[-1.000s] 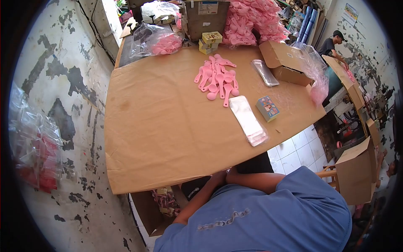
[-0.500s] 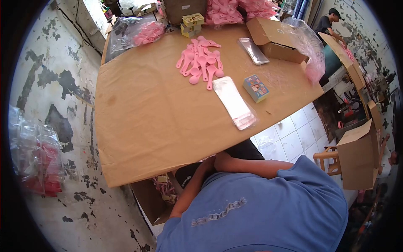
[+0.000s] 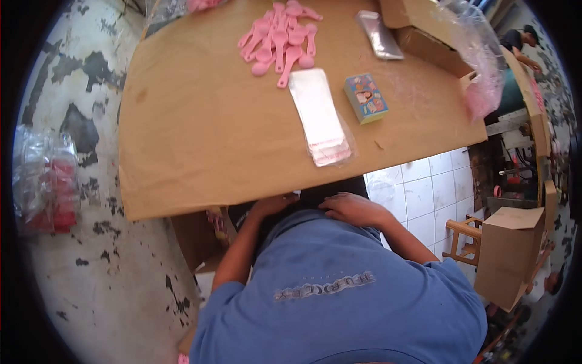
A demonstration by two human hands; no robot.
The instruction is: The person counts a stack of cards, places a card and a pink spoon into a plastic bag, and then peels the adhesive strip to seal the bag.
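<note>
My left hand (image 3: 273, 205) lies at the near edge of the brown-paper-covered table (image 3: 200, 139), partly tucked under it, and its fingers are hidden. My right hand (image 3: 353, 209) rests flat on my dark trousers just below the same edge, holding nothing. On the table beyond them lies a stack of clear plastic sleeves (image 3: 318, 115). A small colourful box (image 3: 365, 97) sits to its right. A heap of pink plastic spoons (image 3: 279, 39) lies farther back. Neither hand touches any of these.
A second sleeve stack (image 3: 379, 33) and an open cardboard box (image 3: 424, 42) with a plastic bag (image 3: 482, 73) sit at the far right. A bag of red items (image 3: 45, 182) lies left on the floor. A wooden chair (image 3: 464, 242), carton (image 3: 509, 255) and a co-worker (image 3: 521, 42) are right.
The view has tilted down, so the table has slid up the picture. My right hand has come out from under the table edge and now lies in plain sight on my lap.
</note>
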